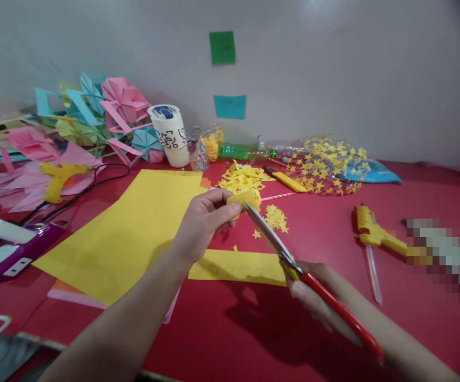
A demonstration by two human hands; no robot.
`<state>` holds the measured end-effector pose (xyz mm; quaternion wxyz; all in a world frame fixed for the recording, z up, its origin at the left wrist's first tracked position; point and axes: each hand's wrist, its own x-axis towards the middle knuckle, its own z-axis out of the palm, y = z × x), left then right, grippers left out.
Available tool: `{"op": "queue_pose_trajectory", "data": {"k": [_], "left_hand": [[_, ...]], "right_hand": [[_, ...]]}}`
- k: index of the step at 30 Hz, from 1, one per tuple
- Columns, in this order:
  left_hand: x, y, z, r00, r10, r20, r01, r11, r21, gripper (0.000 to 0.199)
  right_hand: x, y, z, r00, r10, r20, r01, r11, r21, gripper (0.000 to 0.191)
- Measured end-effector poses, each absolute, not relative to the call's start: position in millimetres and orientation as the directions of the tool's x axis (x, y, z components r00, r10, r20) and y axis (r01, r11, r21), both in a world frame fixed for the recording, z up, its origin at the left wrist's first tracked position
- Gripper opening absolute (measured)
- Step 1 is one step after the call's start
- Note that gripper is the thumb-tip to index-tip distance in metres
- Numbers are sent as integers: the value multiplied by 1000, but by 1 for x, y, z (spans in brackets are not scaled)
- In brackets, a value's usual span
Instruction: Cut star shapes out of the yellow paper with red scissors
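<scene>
My left hand [206,217] pinches a small piece of yellow paper [254,198] between thumb and fingers, above the table. In my right hand [313,297] is a pair of scissors [269,233] with red handles, its blade tips touching the paper. Beneath them lies a yellow paper strip [237,266] with faint pencil marks. A little pile of cut yellow stars [276,218] sits just beyond the blades, with one loose star [257,233] beside it. Farther back is a heap of yellow paper scraps [241,178].
Large yellow sheets [134,228] cover the left middle of the red table [222,318]. Glue guns lie left [57,180] and right [369,228]. A yellow box cutter [289,181], a white tumbler [170,135], a green bottle [235,151] and folded paper flowers [124,98] stand toward the wall.
</scene>
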<state>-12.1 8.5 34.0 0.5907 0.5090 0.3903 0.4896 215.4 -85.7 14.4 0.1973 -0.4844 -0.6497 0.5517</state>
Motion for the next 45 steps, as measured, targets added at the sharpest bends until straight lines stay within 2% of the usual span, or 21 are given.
{"op": "queue_pose_trajectory", "data": {"k": [45], "left_hand": [[-8, 9, 33, 225, 974, 3, -155, 33, 987, 14]], "right_hand": [[216, -82, 24, -427, 849, -310, 464, -89, -881, 44]]}}
